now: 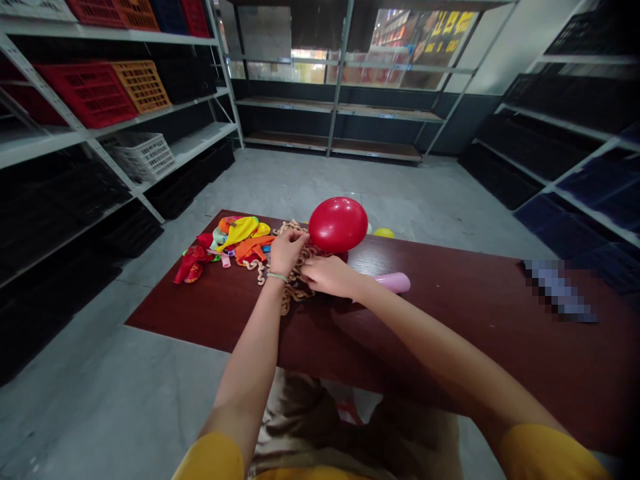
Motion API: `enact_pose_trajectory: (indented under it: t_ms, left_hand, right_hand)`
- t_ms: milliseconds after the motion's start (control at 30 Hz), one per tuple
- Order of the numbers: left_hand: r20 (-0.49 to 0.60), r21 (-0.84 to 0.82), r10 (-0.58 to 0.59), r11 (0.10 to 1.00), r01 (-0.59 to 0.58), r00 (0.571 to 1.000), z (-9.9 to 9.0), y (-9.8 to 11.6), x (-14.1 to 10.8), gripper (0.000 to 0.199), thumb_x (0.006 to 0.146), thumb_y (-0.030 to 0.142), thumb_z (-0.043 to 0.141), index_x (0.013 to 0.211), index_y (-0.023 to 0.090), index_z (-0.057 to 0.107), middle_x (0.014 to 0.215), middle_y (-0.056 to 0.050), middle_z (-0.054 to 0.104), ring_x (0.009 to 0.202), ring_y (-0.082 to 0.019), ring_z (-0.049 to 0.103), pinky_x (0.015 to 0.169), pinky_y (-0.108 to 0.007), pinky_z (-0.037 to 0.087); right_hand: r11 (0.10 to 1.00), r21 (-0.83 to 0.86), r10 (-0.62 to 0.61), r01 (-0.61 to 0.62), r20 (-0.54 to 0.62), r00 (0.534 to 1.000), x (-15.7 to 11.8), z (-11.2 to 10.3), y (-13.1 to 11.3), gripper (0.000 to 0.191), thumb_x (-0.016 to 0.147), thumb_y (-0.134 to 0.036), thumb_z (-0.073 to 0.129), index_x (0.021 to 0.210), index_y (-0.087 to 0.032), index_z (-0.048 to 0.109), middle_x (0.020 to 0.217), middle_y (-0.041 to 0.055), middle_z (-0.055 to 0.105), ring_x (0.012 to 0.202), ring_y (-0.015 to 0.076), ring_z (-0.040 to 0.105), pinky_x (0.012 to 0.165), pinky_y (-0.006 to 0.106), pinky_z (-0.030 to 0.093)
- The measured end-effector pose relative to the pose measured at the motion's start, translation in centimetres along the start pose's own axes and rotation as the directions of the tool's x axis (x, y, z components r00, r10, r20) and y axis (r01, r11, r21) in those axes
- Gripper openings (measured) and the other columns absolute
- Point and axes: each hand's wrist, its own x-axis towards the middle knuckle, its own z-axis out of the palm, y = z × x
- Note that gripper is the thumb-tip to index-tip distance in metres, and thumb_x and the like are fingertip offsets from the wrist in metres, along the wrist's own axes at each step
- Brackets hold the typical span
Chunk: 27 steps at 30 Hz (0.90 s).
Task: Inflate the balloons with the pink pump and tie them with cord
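An inflated red balloon (pixel 339 225) stands just right of my left hand (pixel 289 251), whose fingers are pinched together at its neck side. Lower and to the right, my right hand (pixel 331 275) has curled fingers over a heap of tan curly strands (pixel 295 293). What those fingertips hold, if anything, is hidden. A pink tube-shaped object (pixel 395 283) lies on the table just beyond my right wrist. Left of my hands is a pile of limp balloons, among them a yellow balloon (pixel 243 230), an orange balloon (pixel 251 249) and a red balloon (pixel 191 262).
The dark brown table (pixel 440 300) carries a blurred-out flat object (pixel 557 290) at right. A yellow balloon (pixel 384 233) shows past the far edge. Shelves with a red crate (pixel 87 92) and a white basket (pixel 145 155) line the left; a metal rack (pixel 285 105) stands behind.
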Motion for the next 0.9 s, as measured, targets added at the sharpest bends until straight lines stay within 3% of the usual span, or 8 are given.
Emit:
enact_pose_trajectory:
  t_ms: [67, 133, 233, 300, 400, 600, 733, 900]
  left_hand:
    - [0.01, -0.001, 0.0, 1.0, 0.0, 1.0, 0.1, -0.1, 0.0, 0.021, 0.08, 0.035, 0.066, 0.085, 0.016, 0.073, 0.083, -0.005, 0.074, 0.079, -0.017, 0.065, 0.074, -0.026, 0.047]
    - [0.021, 0.006, -0.013, 1.0, 0.013, 1.0, 0.4, -0.2, 0.0, 0.022, 0.08, 0.037, 0.066, 0.085, 0.016, 0.074, 0.082, -0.004, 0.073, 0.077, -0.017, 0.064, 0.071, -0.026, 0.046]
    - [0.041, 0.006, -0.031, 0.999, 0.031, 0.999, 0.8, 0.1, -0.2, 0.024, 0.08, 0.037, 0.066, 0.085, 0.016, 0.074, 0.078, -0.004, 0.072, 0.071, -0.015, 0.062, 0.066, -0.025, 0.045]
    - [0.062, 0.014, -0.026, 1.0, 0.025, 0.998, 1.1, 0.4, -0.5, 0.024, 0.081, 0.038, 0.065, 0.083, 0.016, 0.074, 0.075, -0.003, 0.071, 0.067, -0.015, 0.06, 0.064, -0.025, 0.044]
    - [0.088, 0.022, -0.008, 1.0, 0.006, 0.996, 1.6, 1.0, -1.0, 0.024, 0.081, 0.038, 0.065, 0.081, 0.016, 0.073, 0.072, -0.003, 0.07, 0.063, -0.014, 0.058, 0.062, -0.025, 0.043]
    - [0.161, -0.012, 0.046, 0.999, -0.045, 0.986, 2.9, 1.7, -2.2, 0.024, 0.083, 0.039, 0.063, 0.085, 0.017, 0.072, 0.071, -0.002, 0.068, 0.064, -0.015, 0.06, 0.062, -0.025, 0.044]
    - [0.186, 0.011, 0.121, 0.992, -0.125, 0.975, 3.3, 2.7, -3.2, 0.02, 0.085, 0.036, 0.061, 0.084, 0.018, 0.071, 0.075, -0.002, 0.07, 0.07, -0.016, 0.063, 0.066, -0.025, 0.046]
    - [0.21, 0.06, 0.167, 0.981, -0.183, 0.963, 3.5, 3.3, -4.1, 0.019, 0.088, 0.036, 0.06, 0.084, 0.02, 0.071, 0.071, 0.001, 0.069, 0.066, -0.014, 0.062, 0.065, -0.024, 0.045]
  right_hand:
    - [0.995, 0.094, 0.025, -0.019, -0.064, 0.998, -1.2, -1.2, 1.1, 0.003, 0.088, -0.02, 0.058, 0.087, -0.021, 0.061, 0.089, -0.0002, 0.068, 0.076, 0.013, 0.06, 0.062, 0.025, 0.041]
    - [0.949, 0.309, 0.129, -0.069, -0.177, 0.976, -2.6, -2.9, 2.2, 0.008, 0.093, -0.027, 0.053, 0.09, -0.021, 0.059, 0.084, -0.002, 0.066, 0.07, 0.0105, 0.057, 0.063, 0.024, 0.043]
    - [0.871, 0.482, 0.306, -0.091, -0.39, 0.868, -4.3, -5.6, 3.5, 0.016, 0.093, -0.037, 0.054, 0.095, -0.022, 0.059, 0.092, 0.0013, 0.066, 0.08, 0.0132, 0.061, 0.071, 0.028, 0.049]
    - [0.84, 0.537, 0.363, -0.076, -0.452, 0.815, -5.2, -7.2, 3.7, 0.021, 0.092, -0.037, 0.056, 0.107, -0.022, 0.061, 0.097, 0.0027, 0.067, 0.083, 0.0145, 0.063, 0.075, 0.031, 0.053]
    - [0.825, 0.556, 0.39, -0.096, -0.438, 0.81, -6.2, -9.3, 3.5, 0.027, 0.092, -0.035, 0.056, 0.115, -0.023, 0.063, 0.097, 0.0025, 0.067, 0.075, 0.0135, 0.064, 0.074, 0.033, 0.055]
    - [0.861, 0.481, 0.429, -0.167, -0.508, 0.747, -6.7, -12.7, 3.3, 0.02, 0.091, -0.039, 0.06, 0.091, -0.021, 0.069, 0.084, 0.0018, 0.069, 0.076, 0.0155, 0.064, 0.071, 0.033, 0.055]
    - [0.9, 0.412, 0.391, -0.141, -0.621, 0.68, -4.9, -14.7, 3.7, 0.023, 0.091, -0.043, 0.06, 0.087, -0.021, 0.067, 0.088, 0.0018, 0.069, 0.082, 0.0161, 0.063, 0.072, 0.033, 0.054]
    - [0.913, 0.39, 0.372, -0.12, -0.673, 0.639, -1.5, -16.0, 3.5, 0.027, 0.095, -0.042, 0.051, 0.092, -0.019, 0.066, 0.091, 0.0004, 0.066, 0.078, 0.0125, 0.06, 0.07, 0.029, 0.051]
